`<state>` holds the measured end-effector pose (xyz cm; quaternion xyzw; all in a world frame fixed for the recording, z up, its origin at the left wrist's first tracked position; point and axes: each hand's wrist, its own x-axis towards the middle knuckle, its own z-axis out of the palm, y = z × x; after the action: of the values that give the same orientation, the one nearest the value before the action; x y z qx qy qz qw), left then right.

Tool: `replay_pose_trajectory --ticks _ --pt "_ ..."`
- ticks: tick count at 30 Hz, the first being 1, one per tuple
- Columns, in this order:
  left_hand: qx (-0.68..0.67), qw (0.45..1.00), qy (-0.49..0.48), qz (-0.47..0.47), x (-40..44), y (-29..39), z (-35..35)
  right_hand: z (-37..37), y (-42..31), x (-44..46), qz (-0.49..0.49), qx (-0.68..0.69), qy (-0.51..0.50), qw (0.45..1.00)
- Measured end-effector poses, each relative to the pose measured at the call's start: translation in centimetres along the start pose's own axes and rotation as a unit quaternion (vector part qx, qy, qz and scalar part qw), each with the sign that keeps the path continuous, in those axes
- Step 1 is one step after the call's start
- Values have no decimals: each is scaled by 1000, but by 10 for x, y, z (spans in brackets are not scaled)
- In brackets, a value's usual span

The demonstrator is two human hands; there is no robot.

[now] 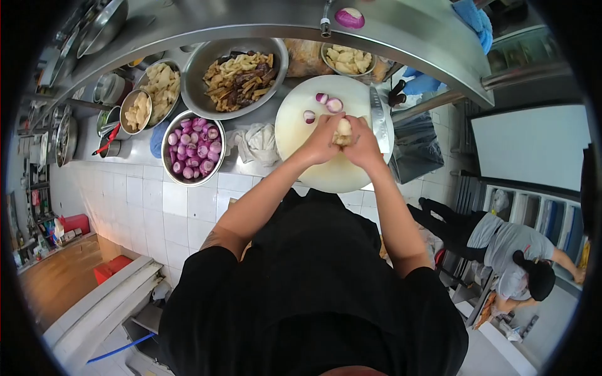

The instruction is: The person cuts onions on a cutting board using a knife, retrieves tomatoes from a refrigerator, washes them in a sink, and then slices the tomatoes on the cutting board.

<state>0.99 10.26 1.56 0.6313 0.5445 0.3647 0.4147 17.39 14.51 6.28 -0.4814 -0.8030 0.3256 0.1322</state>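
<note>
Both hands are close together over the round white board (293, 147), and they are holding one pale lump (342, 132) between them. The left hand (322, 139) has its fingers curled around one side of the lump, and the right hand (365, 145) has its fingers curled around the other side. I cannot tell what kind of food the lump is. Just past the hands, three bits of purple onion (334, 104) lie on the board. A big knife (379, 116) lies flat along the right side of the board, near the right hand. To the left of the board is a crumpled white cloth (258, 145), and next to it is a bowl (191, 182) full of purple onions. Behind that sits a big metal pan (192, 78) with brown and yellow pieces in it. A small bowl (324, 55) of pale chunks sits behind the board. Half an onion (349, 18) rests on the metal shelf (263, 15) above. Off to the right, another person (501, 247) in a gray shirt and black cap is bending over.
</note>
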Motion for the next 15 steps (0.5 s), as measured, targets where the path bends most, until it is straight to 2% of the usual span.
replay_pose_trajectory --ticks 2,3,4,8,10,12,13,15 --pt "6 1000 -12 -24 -11 -6 4 10 -1 -12 19 -65 -3 998" --pt "66 998 -14 3 -15 -12 6 21 14 -16 2 -94 -4 996" --pt "65 998 -19 8 -20 -7 4 20 10 -21 7 -96 0 995" --pt "149 988 -35 -11 -36 14 -4 9 -1 -36 23 -71 -28 997" --pt "167 985 -39 -15 -39 17 -8 -7 2 -32 -11 -65 -65 996" --pt "204 978 -38 -7 -42 19 -9 -25 16 -7 41 14 -52 998" --pt "203 978 -38 -6 -43 22 -11 -29 29 17 43 41 4 998" --pt "209 977 -42 -8 -48 29 -14 -36 65 94 58 -6 133 989"
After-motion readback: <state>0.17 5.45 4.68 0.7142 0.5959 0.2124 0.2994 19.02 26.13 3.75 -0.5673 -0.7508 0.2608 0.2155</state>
